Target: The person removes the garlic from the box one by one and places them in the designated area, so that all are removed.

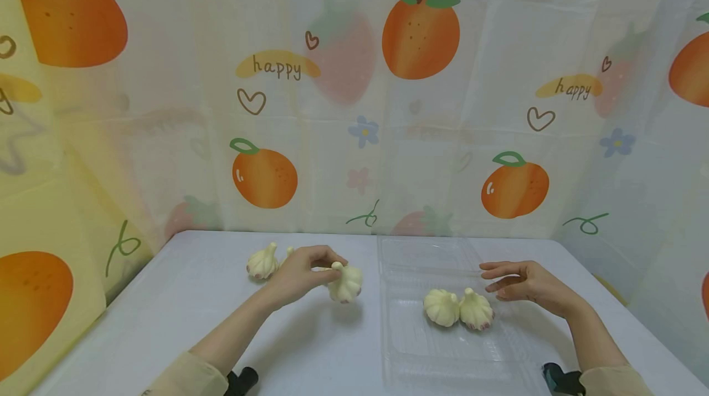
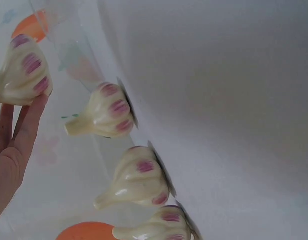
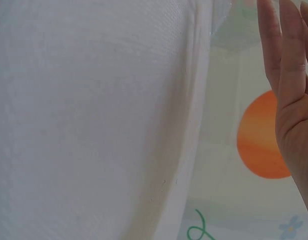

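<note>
My left hand (image 1: 301,274) pinches a garlic bulb (image 1: 346,284) between thumb and fingers, just above the white table. In the left wrist view that garlic bulb (image 2: 26,72) shows purple streaks. Behind the left hand sits another garlic bulb (image 1: 261,262), and one more is mostly hidden by the hand. Two garlic bulbs (image 1: 458,308) lie side by side in a clear plastic container (image 1: 410,343). My right hand (image 1: 534,285) hovers by the container's right side, fingers loosely extended and holding nothing.
The white table (image 1: 183,297) ends at a printed curtain (image 1: 343,180) behind. The left wrist view has three garlic bulbs in a row along the table, including a middle bulb (image 2: 138,177). The container's clear lid part (image 1: 429,251) extends toward the back.
</note>
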The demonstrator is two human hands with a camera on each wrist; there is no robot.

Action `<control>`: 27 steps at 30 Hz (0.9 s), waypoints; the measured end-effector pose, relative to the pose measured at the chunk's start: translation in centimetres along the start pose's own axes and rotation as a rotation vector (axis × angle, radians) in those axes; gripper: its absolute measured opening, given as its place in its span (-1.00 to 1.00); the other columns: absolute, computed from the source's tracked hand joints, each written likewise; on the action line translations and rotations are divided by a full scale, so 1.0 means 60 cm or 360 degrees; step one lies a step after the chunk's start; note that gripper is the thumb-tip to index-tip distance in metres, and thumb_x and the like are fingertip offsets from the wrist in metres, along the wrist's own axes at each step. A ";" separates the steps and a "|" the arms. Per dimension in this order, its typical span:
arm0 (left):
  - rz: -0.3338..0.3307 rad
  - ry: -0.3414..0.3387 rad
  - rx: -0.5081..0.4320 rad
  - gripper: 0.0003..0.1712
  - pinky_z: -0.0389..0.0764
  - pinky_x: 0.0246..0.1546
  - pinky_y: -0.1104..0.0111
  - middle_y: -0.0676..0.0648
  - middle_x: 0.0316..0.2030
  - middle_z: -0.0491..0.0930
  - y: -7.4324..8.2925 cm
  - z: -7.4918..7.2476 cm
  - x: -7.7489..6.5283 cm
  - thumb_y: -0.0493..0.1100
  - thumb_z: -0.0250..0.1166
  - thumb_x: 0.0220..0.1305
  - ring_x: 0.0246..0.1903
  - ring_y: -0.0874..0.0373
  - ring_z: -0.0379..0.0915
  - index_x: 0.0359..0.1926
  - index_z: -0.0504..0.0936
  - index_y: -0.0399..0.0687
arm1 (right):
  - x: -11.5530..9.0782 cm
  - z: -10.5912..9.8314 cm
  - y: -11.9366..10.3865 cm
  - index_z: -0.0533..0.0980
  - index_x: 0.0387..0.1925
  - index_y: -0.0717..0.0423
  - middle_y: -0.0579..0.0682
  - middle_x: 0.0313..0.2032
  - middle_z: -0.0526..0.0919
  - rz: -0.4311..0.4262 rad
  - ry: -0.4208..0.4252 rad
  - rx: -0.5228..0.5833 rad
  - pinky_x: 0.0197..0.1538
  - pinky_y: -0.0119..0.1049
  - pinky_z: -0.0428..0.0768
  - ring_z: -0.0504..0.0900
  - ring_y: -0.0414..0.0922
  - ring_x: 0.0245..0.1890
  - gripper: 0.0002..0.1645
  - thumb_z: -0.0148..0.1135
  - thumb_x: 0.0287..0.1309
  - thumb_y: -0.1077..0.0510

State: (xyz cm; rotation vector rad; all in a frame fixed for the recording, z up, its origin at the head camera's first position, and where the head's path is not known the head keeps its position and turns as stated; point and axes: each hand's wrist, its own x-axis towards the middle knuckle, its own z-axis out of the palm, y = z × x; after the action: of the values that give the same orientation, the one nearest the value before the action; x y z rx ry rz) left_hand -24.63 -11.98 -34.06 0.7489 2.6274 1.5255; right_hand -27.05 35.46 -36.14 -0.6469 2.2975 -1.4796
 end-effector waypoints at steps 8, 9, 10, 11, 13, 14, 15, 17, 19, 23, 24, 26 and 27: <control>0.0015 -0.0019 0.0011 -0.94 0.56 0.12 0.20 -0.01 -0.07 0.72 -0.012 -0.013 -0.008 -0.16 0.31 0.27 0.11 0.05 0.59 -0.25 0.68 0.01 | 0.000 0.001 -0.002 0.40 0.22 0.48 -0.57 0.13 0.55 0.0001 0.0002 0.0010 0.02 -0.38 0.68 0.70 -0.28 0.03 -0.46 0.17 0.26 0.28; 0.0005 -0.0019 0.0017 -0.93 0.57 0.09 0.23 -0.01 -0.08 0.72 -0.013 -0.014 -0.009 -0.15 0.30 0.27 0.10 0.05 0.60 -0.25 0.67 0.01 | 0.000 0.001 -0.002 0.40 0.22 0.48 -0.57 0.14 0.55 -0.0007 -0.0004 0.0007 0.02 -0.38 0.68 0.69 -0.28 0.03 -0.46 0.17 0.26 0.28; -0.0008 -0.0021 0.0025 -0.93 0.57 0.07 0.26 -0.01 -0.10 0.72 -0.015 -0.016 -0.010 -0.15 0.30 0.27 0.08 0.06 0.60 -0.24 0.67 0.01 | 0.000 0.001 -0.001 0.41 0.22 0.47 -0.56 0.14 0.55 -0.0007 -0.0004 0.0008 0.02 -0.38 0.68 0.70 -0.29 0.03 -0.47 0.17 0.27 0.28; -0.0017 -0.0024 0.0040 -0.93 0.58 0.04 0.29 -0.01 -0.11 0.72 -0.017 -0.017 -0.011 -0.14 0.30 0.27 0.07 0.06 0.61 -0.25 0.67 0.00 | 0.000 0.000 0.000 0.41 0.22 0.47 -0.55 0.15 0.54 -0.0016 -0.0012 0.0004 0.02 -0.38 0.68 0.69 -0.28 0.03 -0.47 0.16 0.27 0.28; -0.0025 -0.0028 0.0063 -0.91 0.59 -0.01 0.31 -0.03 -0.13 0.72 -0.021 -0.020 -0.012 -0.14 0.30 0.27 0.04 0.06 0.62 -0.24 0.67 -0.02 | -0.001 0.000 0.000 0.42 0.22 0.46 -0.54 0.16 0.54 -0.0018 -0.0014 0.0010 0.02 -0.38 0.68 0.70 -0.28 0.03 -0.48 0.16 0.27 0.28; -0.0028 -0.0030 0.0070 -0.91 0.59 -0.03 0.31 -0.05 -0.13 0.72 -0.024 -0.022 -0.012 -0.15 0.30 0.26 0.04 0.06 0.62 -0.24 0.67 -0.03 | 0.000 0.000 0.001 0.42 0.22 0.45 -0.54 0.16 0.54 -0.0019 -0.0014 0.0011 0.02 -0.38 0.68 0.70 -0.28 0.02 -0.49 0.16 0.27 0.29; -0.0029 -0.0030 0.0085 -0.90 0.59 -0.04 0.32 -0.05 -0.13 0.72 -0.026 -0.023 -0.012 -0.15 0.30 0.26 0.03 0.06 0.62 -0.24 0.68 -0.04 | -0.001 -0.001 0.001 0.42 0.22 0.46 -0.54 0.16 0.54 -0.0021 -0.0015 0.0012 0.02 -0.38 0.68 0.70 -0.27 0.02 -0.49 0.16 0.27 0.29; -0.0031 -0.0033 0.0102 -0.89 0.60 -0.07 0.34 -0.07 -0.14 0.72 -0.031 -0.026 -0.012 -0.16 0.30 0.25 0.01 0.07 0.63 -0.23 0.68 -0.06 | 0.000 -0.001 0.001 0.42 0.21 0.46 -0.55 0.15 0.55 -0.0022 -0.0015 0.0016 0.02 -0.38 0.68 0.70 -0.27 0.02 -0.49 0.16 0.27 0.29; -0.0049 -0.0042 0.0101 -0.89 0.60 -0.11 0.38 -0.08 -0.16 0.73 -0.034 -0.027 -0.011 -0.17 0.32 0.24 -0.05 0.10 0.62 -0.23 0.69 -0.08 | 0.000 -0.001 0.002 0.42 0.21 0.46 -0.56 0.14 0.55 -0.0021 -0.0013 0.0016 0.02 -0.38 0.68 0.70 -0.28 0.02 -0.49 0.15 0.28 0.29; -0.0091 -0.0088 0.0072 -0.86 0.61 -0.17 0.45 -0.10 -0.19 0.73 -0.040 -0.027 -0.010 -0.18 0.33 0.23 -0.15 0.16 0.58 -0.22 0.69 -0.12 | 0.000 -0.001 0.003 0.42 0.22 0.45 -0.56 0.14 0.55 -0.0011 -0.0009 0.0024 0.02 -0.38 0.68 0.70 -0.28 0.02 -0.49 0.15 0.28 0.29; -0.0103 -0.0102 0.0064 -0.86 0.61 -0.18 0.46 -0.10 -0.20 0.73 -0.041 -0.027 -0.010 -0.18 0.33 0.23 -0.17 0.17 0.57 -0.22 0.68 -0.13 | 0.001 -0.001 0.003 0.42 0.22 0.45 -0.56 0.14 0.55 -0.0007 -0.0008 0.0027 0.02 -0.38 0.68 0.70 -0.28 0.02 -0.49 0.15 0.28 0.29; -0.0122 -0.0123 0.0056 -0.85 0.62 -0.18 0.46 -0.09 -0.20 0.72 -0.044 -0.027 -0.011 -0.17 0.33 0.23 -0.18 0.18 0.56 -0.22 0.67 -0.13 | 0.001 -0.001 0.004 0.43 0.21 0.44 -0.55 0.15 0.55 0.0001 -0.0006 0.0033 0.02 -0.38 0.68 0.70 -0.27 0.02 -0.50 0.15 0.28 0.29; -0.0132 -0.0130 0.0055 -0.85 0.62 -0.18 0.45 -0.09 -0.20 0.72 -0.045 -0.026 -0.011 -0.17 0.33 0.23 -0.18 0.18 0.56 -0.22 0.67 -0.13 | 0.001 -0.001 0.005 0.44 0.21 0.43 -0.54 0.15 0.55 0.0005 -0.0005 0.0035 0.02 -0.38 0.68 0.70 -0.27 0.01 -0.50 0.15 0.28 0.28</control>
State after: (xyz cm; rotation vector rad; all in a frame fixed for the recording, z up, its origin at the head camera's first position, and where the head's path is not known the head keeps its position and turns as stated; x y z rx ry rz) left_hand -25.50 -14.66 -35.63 0.6796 2.5973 1.4013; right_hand -27.20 35.57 -36.36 -0.6388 2.2753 -1.4995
